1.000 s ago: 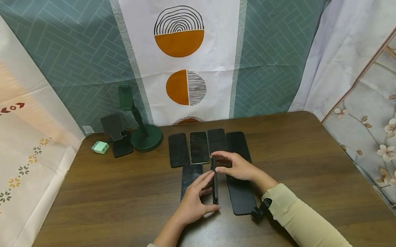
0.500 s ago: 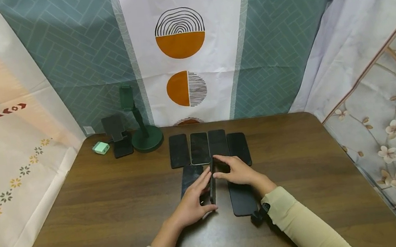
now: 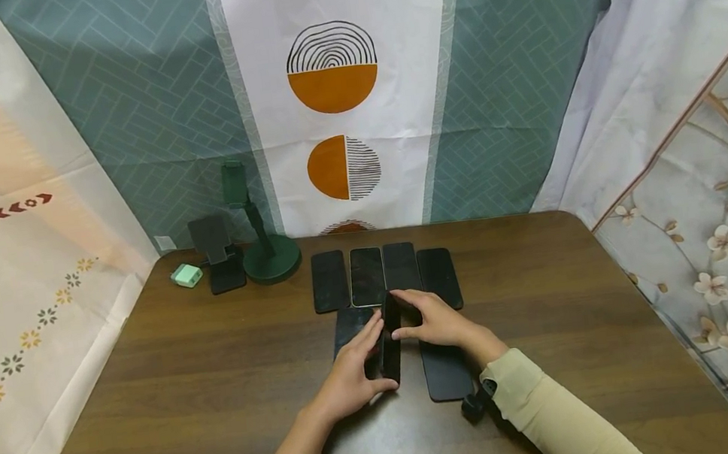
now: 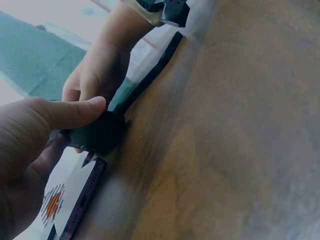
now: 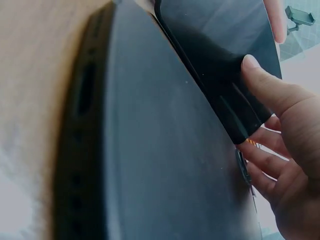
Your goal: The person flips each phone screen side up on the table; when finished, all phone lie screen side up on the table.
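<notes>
A black smartphone (image 3: 391,356) is tilted up on its long edge over the table, gripped between both hands. My left hand (image 3: 350,381) holds its near end, thumb at the bottom corner and fingers along the left side. At the far end, my right hand (image 3: 440,321) pinches it; the right wrist view shows that thumb on the glossy face of the held smartphone (image 5: 220,40) and fingers behind. One smartphone (image 3: 350,325) lies partly hidden past the left hand. Another smartphone (image 3: 447,374) lies under the right wrist, looming large (image 5: 165,130) in the right wrist view.
Behind the hands, several dark smartphones (image 3: 330,282) lie side by side on the wooden table (image 3: 221,396). A round-based green phone stand (image 3: 272,259), a black phone stand (image 3: 226,272) and a pale green block (image 3: 187,276) stand at the back left.
The held smartphone has tipped from nearly edge-on so that more of its dark face shows, and has shifted slightly left. Both hands keep hold of it. The head view has tilted slightly.
</notes>
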Motion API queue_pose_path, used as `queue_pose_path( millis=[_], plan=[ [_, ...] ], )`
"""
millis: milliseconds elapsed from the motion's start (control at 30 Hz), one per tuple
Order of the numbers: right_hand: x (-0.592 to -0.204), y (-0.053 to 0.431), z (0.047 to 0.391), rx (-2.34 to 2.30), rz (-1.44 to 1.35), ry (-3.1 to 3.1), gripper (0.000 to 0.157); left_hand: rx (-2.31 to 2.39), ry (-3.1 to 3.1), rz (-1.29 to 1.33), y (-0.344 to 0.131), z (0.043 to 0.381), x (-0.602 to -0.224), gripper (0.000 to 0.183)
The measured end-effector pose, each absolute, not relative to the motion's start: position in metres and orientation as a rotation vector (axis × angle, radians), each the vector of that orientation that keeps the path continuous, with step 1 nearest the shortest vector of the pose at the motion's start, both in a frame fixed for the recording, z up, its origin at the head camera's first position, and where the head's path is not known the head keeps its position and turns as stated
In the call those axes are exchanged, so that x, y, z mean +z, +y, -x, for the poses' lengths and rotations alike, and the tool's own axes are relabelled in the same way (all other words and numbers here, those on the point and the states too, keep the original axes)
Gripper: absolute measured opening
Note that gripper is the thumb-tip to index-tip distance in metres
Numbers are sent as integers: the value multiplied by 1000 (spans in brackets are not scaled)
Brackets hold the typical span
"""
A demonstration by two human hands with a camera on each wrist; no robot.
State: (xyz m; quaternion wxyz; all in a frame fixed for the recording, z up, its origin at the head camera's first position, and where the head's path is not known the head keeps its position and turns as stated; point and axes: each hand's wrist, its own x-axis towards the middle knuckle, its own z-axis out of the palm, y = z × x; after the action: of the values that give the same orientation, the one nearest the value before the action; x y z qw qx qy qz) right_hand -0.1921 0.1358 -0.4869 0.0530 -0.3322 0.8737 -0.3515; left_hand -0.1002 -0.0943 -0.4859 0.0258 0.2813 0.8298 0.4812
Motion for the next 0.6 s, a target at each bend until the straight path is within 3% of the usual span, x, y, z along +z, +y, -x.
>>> queue_pose_path(
  millis=[600],
  plan=[
    [-488,140,191,-1071,1042,2679,74,1267,2799,-765,-94,98,-489,101]
  ],
)
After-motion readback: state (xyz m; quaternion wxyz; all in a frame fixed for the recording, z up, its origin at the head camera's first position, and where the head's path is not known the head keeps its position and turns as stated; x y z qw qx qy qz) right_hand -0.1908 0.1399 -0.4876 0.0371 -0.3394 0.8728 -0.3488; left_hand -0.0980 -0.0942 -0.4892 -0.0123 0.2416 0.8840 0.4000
